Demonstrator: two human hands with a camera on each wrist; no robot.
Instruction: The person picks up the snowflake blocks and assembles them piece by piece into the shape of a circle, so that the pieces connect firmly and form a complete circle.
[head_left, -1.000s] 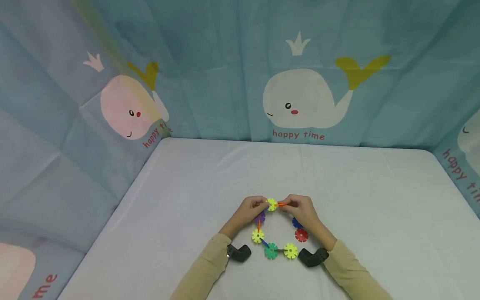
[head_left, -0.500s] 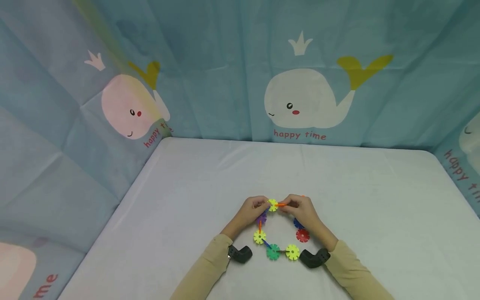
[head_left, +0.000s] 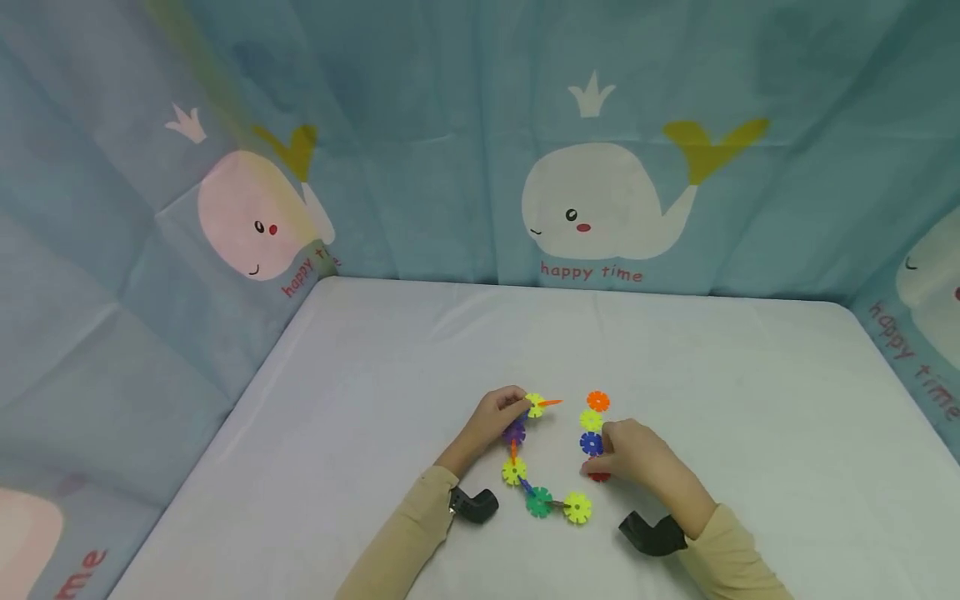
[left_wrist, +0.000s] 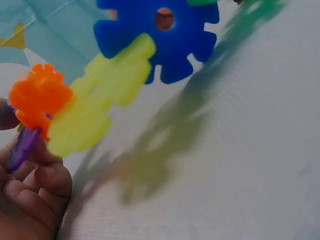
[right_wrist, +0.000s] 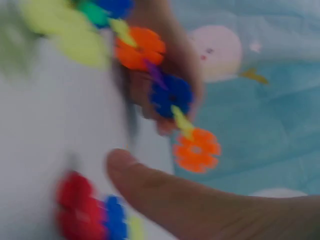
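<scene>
My left hand (head_left: 495, 415) pinches the far end of a chain of slotted plastic snowflake discs (head_left: 538, 502), close to a yellow disc with an orange one slotted on at its tip. The chain curves toward me through purple, orange, yellow, blue and green to a yellow disc (head_left: 577, 507). In the left wrist view, a blue disc (left_wrist: 165, 45) of this chain looms large. My right hand (head_left: 645, 454) reaches low over a red disc (head_left: 600, 477), partly covering it. In the right wrist view, its thumb (right_wrist: 165, 190) is straight and apart from the red disc (right_wrist: 77, 210).
Loose discs lie in a row beyond the red one: blue (head_left: 591, 443), yellow (head_left: 591, 419) and orange (head_left: 597, 401). Black wrist devices (head_left: 474, 505) sit at both cuffs. A whale-print curtain (head_left: 420, 208) encloses the white table (head_left: 390, 350) at back and sides.
My right hand has let go of the orange disc at the chain's end and moved toward me and right, to the red disc. The far loose discs are uncovered. My left hand keeps its hold.
</scene>
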